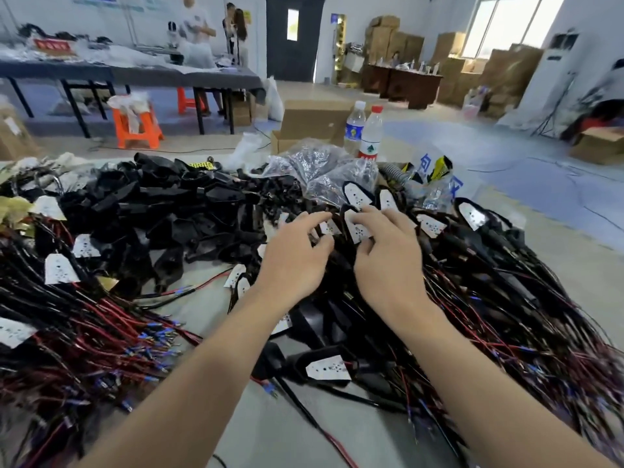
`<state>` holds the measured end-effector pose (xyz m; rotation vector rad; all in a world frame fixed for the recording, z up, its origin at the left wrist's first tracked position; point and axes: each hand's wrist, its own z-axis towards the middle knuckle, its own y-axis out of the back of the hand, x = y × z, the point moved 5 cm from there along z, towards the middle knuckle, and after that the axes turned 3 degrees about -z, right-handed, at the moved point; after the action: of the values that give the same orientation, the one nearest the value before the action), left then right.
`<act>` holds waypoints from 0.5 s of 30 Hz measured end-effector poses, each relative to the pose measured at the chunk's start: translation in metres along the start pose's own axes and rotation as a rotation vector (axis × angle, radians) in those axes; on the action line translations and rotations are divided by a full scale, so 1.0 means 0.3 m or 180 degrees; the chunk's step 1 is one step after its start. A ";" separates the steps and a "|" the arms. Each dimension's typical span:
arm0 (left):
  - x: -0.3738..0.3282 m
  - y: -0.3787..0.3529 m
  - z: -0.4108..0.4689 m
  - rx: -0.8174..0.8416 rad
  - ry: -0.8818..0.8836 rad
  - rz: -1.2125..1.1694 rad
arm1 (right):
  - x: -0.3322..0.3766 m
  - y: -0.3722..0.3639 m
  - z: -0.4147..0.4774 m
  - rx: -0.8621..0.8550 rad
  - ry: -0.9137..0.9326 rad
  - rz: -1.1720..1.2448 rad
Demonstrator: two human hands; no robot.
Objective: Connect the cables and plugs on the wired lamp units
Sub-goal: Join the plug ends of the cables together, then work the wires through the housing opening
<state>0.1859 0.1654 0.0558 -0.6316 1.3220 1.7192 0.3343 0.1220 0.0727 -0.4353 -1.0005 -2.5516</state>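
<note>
Both hands reach palms down into the heap of wired lamp units (432, 228) at the middle of the table (263, 440). The left hand (297, 258) has its fingers spread and loosely bent, and grips nothing visible. The right hand (388, 261) curls about one white-faced unit (356, 231), but blur hides whether it pinches it, and the cables (111, 319) trailing to the near edges are too smeared to show their plugs.

2 hands: left hand (295, 261), right hand (388, 265). 2 capped bottles (370, 133) at 12 o'clock. 2 orange stools (136, 125) at 10 o'clock. 3 people (196, 30) stand at 11 o'clock. Lamp units (329, 368) and wires (101, 319): too many to count.
</note>
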 end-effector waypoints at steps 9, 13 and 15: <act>0.090 0.222 -0.096 -0.1159 -0.0137 0.0528 | 0.284 -0.202 -0.046 0.0860 -0.0021 0.1040; 0.200 0.312 -0.124 -0.0959 -0.0090 0.0615 | 0.410 -0.309 -0.064 0.1266 0.0001 0.1394; 0.259 0.361 -0.141 -0.0785 0.0097 0.0577 | 0.457 -0.368 -0.076 0.1504 -0.0035 0.1547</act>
<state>0.0495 0.1421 0.0360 -0.6961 1.2286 2.0487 0.1608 0.1513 0.0481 -0.4825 -1.2728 -1.8192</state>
